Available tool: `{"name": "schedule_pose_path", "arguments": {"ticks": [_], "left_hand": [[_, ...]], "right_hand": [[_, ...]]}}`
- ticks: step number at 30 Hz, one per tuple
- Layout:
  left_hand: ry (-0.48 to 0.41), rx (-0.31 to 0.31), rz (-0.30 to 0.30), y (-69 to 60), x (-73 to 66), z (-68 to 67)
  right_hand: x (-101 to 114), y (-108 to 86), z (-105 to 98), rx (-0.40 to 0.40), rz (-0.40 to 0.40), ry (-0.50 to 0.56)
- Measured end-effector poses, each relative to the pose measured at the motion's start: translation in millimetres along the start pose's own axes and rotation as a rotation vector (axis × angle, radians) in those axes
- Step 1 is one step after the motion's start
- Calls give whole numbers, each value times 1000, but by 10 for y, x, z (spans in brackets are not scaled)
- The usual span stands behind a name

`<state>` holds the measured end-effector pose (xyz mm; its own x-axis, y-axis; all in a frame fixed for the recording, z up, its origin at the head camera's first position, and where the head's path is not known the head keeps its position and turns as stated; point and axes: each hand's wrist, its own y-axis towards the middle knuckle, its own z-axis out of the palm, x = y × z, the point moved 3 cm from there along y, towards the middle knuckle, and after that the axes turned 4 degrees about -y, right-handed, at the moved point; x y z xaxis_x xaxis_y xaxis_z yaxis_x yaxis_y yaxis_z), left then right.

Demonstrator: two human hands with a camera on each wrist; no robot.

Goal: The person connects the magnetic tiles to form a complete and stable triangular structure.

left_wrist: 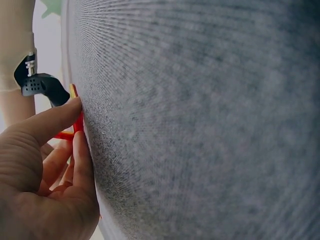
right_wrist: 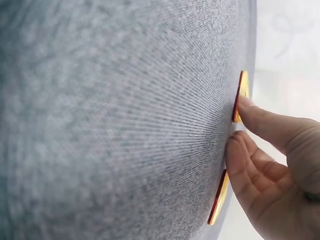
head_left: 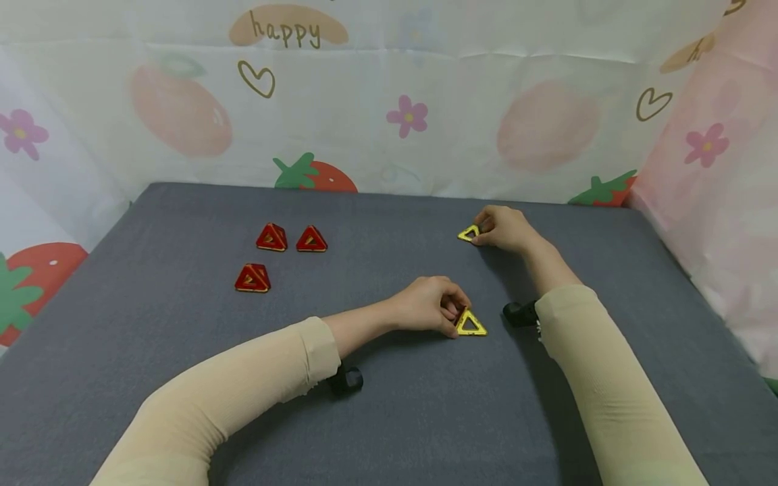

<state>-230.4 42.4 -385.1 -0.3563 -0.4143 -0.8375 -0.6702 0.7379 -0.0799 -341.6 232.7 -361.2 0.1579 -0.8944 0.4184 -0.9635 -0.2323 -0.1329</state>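
Note:
At the front, right of centre, my left hand [head_left: 430,305] pinches a yellow triangular magnetic tile [head_left: 471,325] at its left corner. The left wrist view shows a red and yellow edge [left_wrist: 77,122] between thumb and fingers, with a second red edge [left_wrist: 64,135] at an angle to it. Farther back, my right hand [head_left: 503,228] holds another yellow triangular tile [head_left: 464,234] flat on the cloth, thumb against it. In the right wrist view, a separate red-edged yellow tile [right_wrist: 218,197] lies on the other side of those fingers; the hand seems to hide it in the head view.
Three red pyramids [head_left: 271,238], [head_left: 312,239], [head_left: 252,278] with yellow edges stand at the back left of the grey cloth-covered table [head_left: 377,223]. A printed curtain [head_left: 462,81] hangs behind. Black wrist cameras [head_left: 346,380], [head_left: 520,314] sit under both sleeves.

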Motion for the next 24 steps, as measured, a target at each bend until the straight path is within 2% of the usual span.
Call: {"name": "schedule_pose_path", "arguments": {"ticks": [14, 24], "left_hand": [[4, -6, -11, 4, 19, 1], [-13, 1, -16, -4, 12, 3]], "right_hand": [[92, -47, -23, -118, 46, 51], [82, -199, -95, -105, -32, 130]]}}
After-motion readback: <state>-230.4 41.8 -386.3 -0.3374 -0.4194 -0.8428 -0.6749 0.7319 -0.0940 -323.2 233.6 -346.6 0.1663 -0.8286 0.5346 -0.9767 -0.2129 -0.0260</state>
